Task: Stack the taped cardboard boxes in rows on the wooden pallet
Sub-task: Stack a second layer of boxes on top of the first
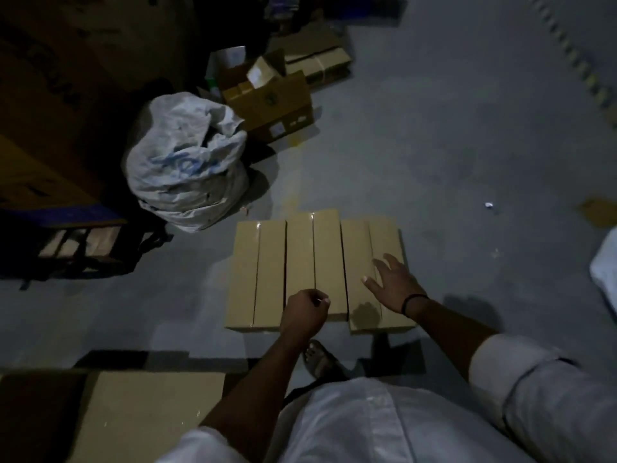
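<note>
Where the boxes sit: three taped cardboard boxes lie side by side on the grey floor [434,145], just ahead of the person's feet.
Row, left to right: left box [255,275], middle box [314,255], right box [359,248]. The middle box reaches a little farther away than its neighbours, and a narrow dark gap shows between middle and right.
Tape: clear tape runs along each top seam and glints at the far end of the left and middle boxes.
Left grip: the left hand [305,312] hangs over the near end of the middle box, fingers curled into a fist with nothing visible inside it.
Right grip: the right hand [394,284] is over the right box, palm down, fingers and thumb spread. Its shadow falls on the box top nearer the person; I cannot tell whether it touches.
Wrist: a dark band [414,300] sits on the right wrist, and the white sleeve [521,372] is rolled up.
Pallet: the wooden pallet [80,248] stands at far left under large dark cartons [43,128], well apart from the three boxes.
Near left: another cardboard box [150,412] lies beside the left forearm.
Surroundings: a crumpled white sack [183,168] stands beyond the left box, with an open carton [270,101] of smaller boxes behind it.
Foot: a sandalled foot [317,359] shows between the arms, close to the row.
Light: dim, fine detail blurred.
</note>
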Demonstrator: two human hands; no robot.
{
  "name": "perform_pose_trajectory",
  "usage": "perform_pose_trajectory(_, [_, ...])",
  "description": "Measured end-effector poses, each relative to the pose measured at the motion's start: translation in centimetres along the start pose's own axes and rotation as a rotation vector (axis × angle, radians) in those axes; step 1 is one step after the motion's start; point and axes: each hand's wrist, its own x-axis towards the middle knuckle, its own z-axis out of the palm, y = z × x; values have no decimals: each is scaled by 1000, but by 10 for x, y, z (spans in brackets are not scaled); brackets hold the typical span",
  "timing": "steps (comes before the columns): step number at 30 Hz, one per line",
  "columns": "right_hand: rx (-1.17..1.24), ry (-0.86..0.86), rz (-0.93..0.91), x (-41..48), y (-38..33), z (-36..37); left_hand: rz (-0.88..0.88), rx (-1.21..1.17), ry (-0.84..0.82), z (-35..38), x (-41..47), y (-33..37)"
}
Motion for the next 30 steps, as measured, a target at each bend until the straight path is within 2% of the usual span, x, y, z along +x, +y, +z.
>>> perform_pose_trajectory(6, [27,47,65,22,8,-14,112,97,-42,-6,59,17])
perform_pose_trajectory(14, [63,128,117,45,24,-13,148,163,-138,5,104,34])
perform_pose_trajectory(21, [104,25,191,79,73,-13,73,155,-170,44,137,45])
perform_pose_trajectory(26, [77,-118,152,112,117,-16,-31,166,-193,88,168,59])
perform_pose_trajectory(30, [85,-141,145,148,152,-16,-125,112,-170,129,191,70])
